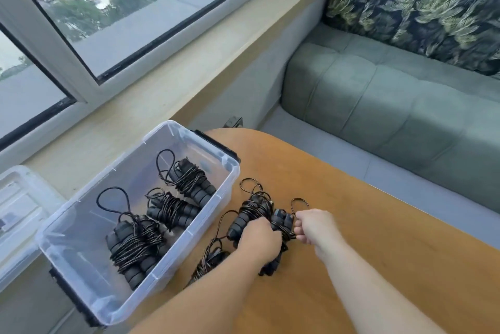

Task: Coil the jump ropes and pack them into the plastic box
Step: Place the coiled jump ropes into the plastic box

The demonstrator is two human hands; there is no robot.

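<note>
Wooden tabletop fills my lower view, rounded at its far end, and right at its middle sit the jump ropes I'm working. My left hand has its fingers curled down over a black bundle, handles side by side with cord wound round them, and my right hand, at three o'clock of it and almost touching, pinches the thin black cord where it loops up at twelve o'clock of the knuckles. Just at eleven o'clock of the left hand lies a second wound bundle, loose loops spilling off its far end, and at seven o'clock, half under my left forearm, a third bundle lies on the wood. Moving outward to nine o'clock, the clear plastic box stands open on the table's edge, black latches at both ends. Three coiled ropes lie in it in a diagonal row: one at the near end, one in the middle, one at the far end, each with a stray loop sticking up. Further at nine o'clock, the clear lid rests on the window ledge. At twelve o'clock is a window over parked cars and trees; at two o'clock a grey-green sofa with a leaf-patterned cushion.
</note>
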